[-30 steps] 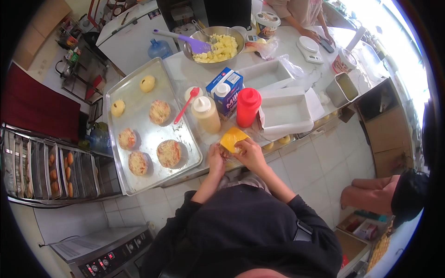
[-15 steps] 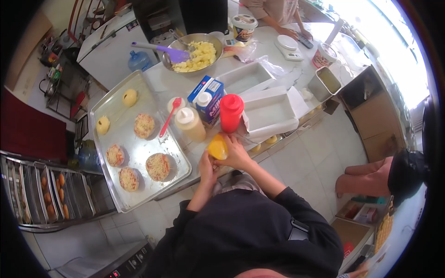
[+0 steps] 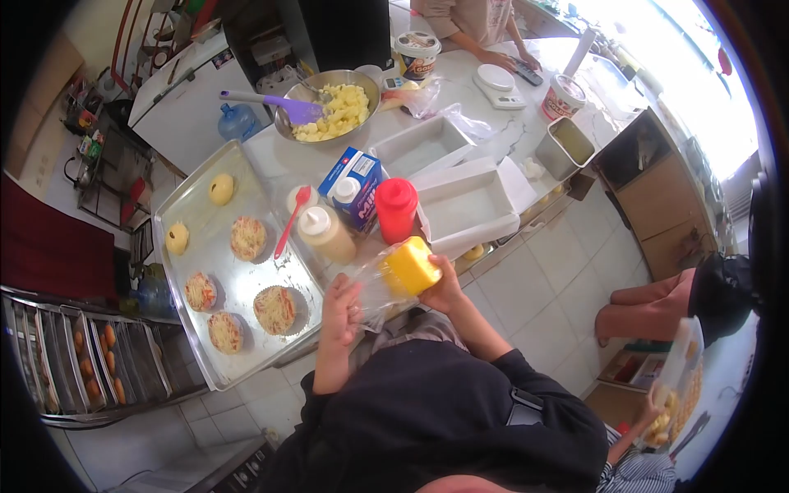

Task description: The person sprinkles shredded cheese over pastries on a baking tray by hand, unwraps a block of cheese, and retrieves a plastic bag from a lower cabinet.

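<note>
A yellow block (image 3: 412, 266), partly wrapped in clear plastic, is gripped by my right hand (image 3: 445, 287) at its right side. My left hand (image 3: 341, 311) is closed on the loose clear plastic wrap (image 3: 374, 289), to the left of the block. Just beyond my hands stand a red squeeze bottle (image 3: 397, 211), a cream squeeze bottle (image 3: 326, 235) and a blue milk carton (image 3: 352, 189). A red spatula (image 3: 292, 222) rests on a small round container. On the left, a metal tray (image 3: 191, 296) holds topped rounds and two plain buns.
A metal bowl (image 3: 368, 80) holds pale yellow chunks and a purple spatula (image 3: 296, 108). Two white boxes (image 3: 470, 205) lie beyond the red bottle. Behind the table are a co-worker's hands (image 3: 499, 59) near a white scale (image 3: 499, 86). Another person holds a container (image 3: 680, 361) at lower right.
The yellow block has come up into fuller view, and the plastic is stretched between my hands as they moved apart. A person with a container has appeared at lower right. The view has shifted.
</note>
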The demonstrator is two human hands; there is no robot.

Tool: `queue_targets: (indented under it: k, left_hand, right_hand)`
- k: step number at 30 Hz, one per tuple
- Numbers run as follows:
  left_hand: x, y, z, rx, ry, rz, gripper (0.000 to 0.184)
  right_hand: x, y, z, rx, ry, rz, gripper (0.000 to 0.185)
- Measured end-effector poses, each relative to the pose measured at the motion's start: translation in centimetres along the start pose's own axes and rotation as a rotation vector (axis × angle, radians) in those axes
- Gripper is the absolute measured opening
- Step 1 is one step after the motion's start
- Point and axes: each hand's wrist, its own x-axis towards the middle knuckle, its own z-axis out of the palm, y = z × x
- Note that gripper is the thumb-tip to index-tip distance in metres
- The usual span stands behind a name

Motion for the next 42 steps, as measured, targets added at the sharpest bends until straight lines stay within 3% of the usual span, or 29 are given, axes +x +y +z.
queue_targets:
  k: [2,4,7,10,13,16,20,23,28,29,31,33,37,39,42]
  left_hand:
    - [0.3,0.4,-1.3,-0.009,-0.012,-0.003,0.021]
    - [0.7,0.4,-2.4,0.015,-0.073,0.003,0.017]
    - [0.6,0.0,-2.3,0.156,0.035,-0.088,0.011]
    - [0.8,0.0,-4.0,0.271,-0.095,-0.218,0.022]
    - [0.9,-0.2,-4.6,0.029,-0.238,-0.037,0.032]
    - [0.5,-0.1,-3.4,-0.300,-0.293,0.007,0.028]
    - [-0.4,0.9,-2.5,-0.421,-0.393,-0.025,0.012]
    - [0.3,0.4,-4.3,-0.387,-0.408,-0.005,0.002]
    - [2.4,-1.4,-6.0,-0.369,-0.391,-0.089,0.014]
    - [2.5,-2.0,-5.5,-0.354,-0.301,-0.133,0.017]
    - [2.8,-3.1,-4.3,-0.325,-0.131,-0.209,0.023]
    - [3.1,-3.9,-4.8,-0.194,-0.160,-0.140,0.030]
    - [3.1,-5.0,-4.6,0.205,-0.137,0.057,0.035]
    - [3.3,-5.6,-4.5,0.181,-0.040,0.110,0.034]
    - [3.1,-5.5,-4.7,0.190,0.050,0.136,0.033]
  right_hand:
    - [-0.5,-0.7,-0.5,0.152,-0.096,-0.010,0.058]
    - [-1.1,-1.1,-1.2,0.100,-0.096,-0.015,0.057]
    - [-1.6,-0.8,-1.5,0.110,-0.124,-0.009,0.056]
    - [-1.4,-0.6,-2.2,0.188,-0.223,0.019,0.057]
    - [-1.1,-0.3,-2.6,0.279,-0.241,0.060,0.060]
    - [-0.6,0.2,-2.9,0.381,-0.399,0.125,0.065]
    - [-0.4,0.5,-2.3,0.318,-0.501,0.123,0.069]
    - [-0.7,0.6,-0.2,0.334,-0.389,0.058,0.067]
    - [0.6,1.5,-0.6,0.401,-0.224,0.091,0.055]
    - [0.9,1.9,-0.6,0.455,-0.211,0.102,0.053]
    - [1.6,2.8,-1.9,0.208,-0.058,0.099,0.051]
    - [2.4,3.4,-2.8,0.066,0.098,0.082,0.050]
    - [2.8,3.6,-2.3,-0.121,0.168,0.057,0.049]
    - [2.6,3.1,-1.4,-0.163,0.178,0.047,0.049]
    - [2.3,3.0,-0.3,-0.497,0.198,-0.103,0.049]
